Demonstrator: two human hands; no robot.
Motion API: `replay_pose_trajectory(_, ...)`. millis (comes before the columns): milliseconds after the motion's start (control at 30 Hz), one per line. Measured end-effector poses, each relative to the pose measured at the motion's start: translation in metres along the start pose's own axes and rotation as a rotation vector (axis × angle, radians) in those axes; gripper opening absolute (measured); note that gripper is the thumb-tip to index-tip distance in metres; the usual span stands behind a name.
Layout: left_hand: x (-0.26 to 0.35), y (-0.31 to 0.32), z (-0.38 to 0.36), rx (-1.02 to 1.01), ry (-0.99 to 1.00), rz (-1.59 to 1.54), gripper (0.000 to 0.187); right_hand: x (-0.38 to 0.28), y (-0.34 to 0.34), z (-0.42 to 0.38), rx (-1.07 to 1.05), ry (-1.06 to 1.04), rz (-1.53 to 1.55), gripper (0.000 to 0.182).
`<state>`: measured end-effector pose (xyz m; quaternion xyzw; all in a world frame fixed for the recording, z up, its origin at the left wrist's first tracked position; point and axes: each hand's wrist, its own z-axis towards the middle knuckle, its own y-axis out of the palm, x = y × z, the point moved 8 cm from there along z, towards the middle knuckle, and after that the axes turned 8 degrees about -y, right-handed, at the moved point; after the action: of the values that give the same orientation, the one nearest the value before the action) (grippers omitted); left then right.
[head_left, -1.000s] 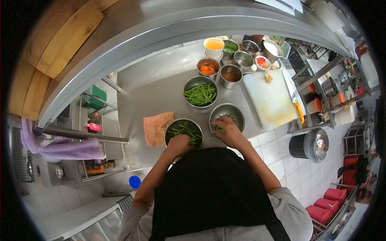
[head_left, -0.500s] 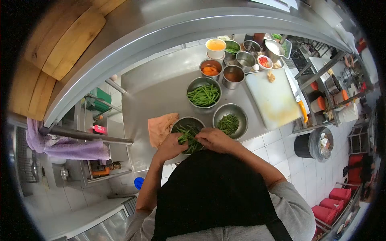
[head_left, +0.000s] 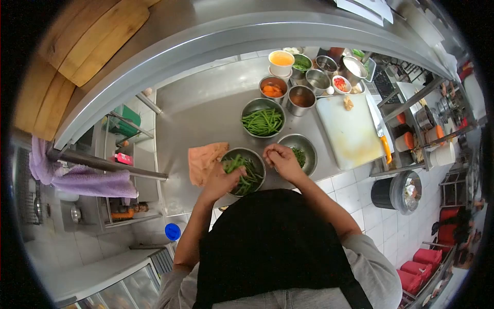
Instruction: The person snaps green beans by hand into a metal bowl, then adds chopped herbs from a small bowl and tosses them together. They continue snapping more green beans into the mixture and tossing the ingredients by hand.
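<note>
My left hand [head_left: 221, 181] is closed around a few green beans [head_left: 234, 164], over the left side of a steel bowl [head_left: 263, 167] with more beans inside. Held between that bowl and a second steel bowl [head_left: 310, 149], my right hand [head_left: 283, 160] has its fingers pinched together; whether anything is in them cannot be made out. Small green bean pieces [head_left: 299, 156] lie in the second bowl, partly hidden by my right hand. Behind both stands a third steel bowl [head_left: 246, 110], filled with whole green beans [head_left: 263, 122]. An orange cloth [head_left: 203, 162] lies left of my left hand.
A white cutting board [head_left: 342, 136] and an orange-handled knife [head_left: 386, 147] lie on the right of the steel table [head_left: 195, 110]. Several containers, including one of cut carrots [head_left: 272, 90], stand at the back. A metal shelf edge [head_left: 216, 32] runs overhead.
My right hand has moved right, away from the beans in my left hand, toward the bowl of small pieces. My left hand still holds beans and has shifted little.
</note>
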<state>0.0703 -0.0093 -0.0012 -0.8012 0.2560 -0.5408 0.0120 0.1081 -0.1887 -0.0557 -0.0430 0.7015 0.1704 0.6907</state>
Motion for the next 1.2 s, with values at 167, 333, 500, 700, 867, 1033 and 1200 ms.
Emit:
replay_pose_trajectory(167, -0.024, -0.021, 0.004, 0.089, -0.112, -0.604, 0.019, -0.010, 0.025, -0.018, -0.193, 0.151, -0.034, 0.021)
replay_pose_trajectory(333, -0.015, -0.019, 0.002, 0.084, -0.071, -0.557, 0.021, -0.015, 0.057, -0.017, -0.370, -0.122, -0.192, 0.020)
replay_pose_trajectory(500, -0.010, -0.013, 0.001, 0.078, -0.065, -0.477, 0.019, -0.032, 0.068, -0.020, -0.441, -0.243, -0.378, 0.016)
replay_pose_trajectory(700, -0.002, -0.009, -0.002, 0.208, 0.169, -0.406, 0.019, -0.019, 0.029, -0.011, -0.098, -0.173, -0.448, 0.013)
replay_pose_trajectory(867, -0.029, -0.024, 0.014, 0.129, 0.018, -0.272, 0.020, -0.059, -0.045, -0.021, 0.089, -0.282, -0.650, 0.015)
replay_pose_trajectory(1033, -0.041, 0.017, 0.030, 0.104, 0.221, 0.564, 0.022, -0.031, -0.074, -0.046, 0.083, -0.306, -1.160, 0.015)
replay_pose_trajectory(1200, -0.064, 0.042, 0.054, -0.064, 0.128, 0.929, 0.025, -0.035, -0.073, -0.053, 0.167, -0.194, -1.089, 0.015)
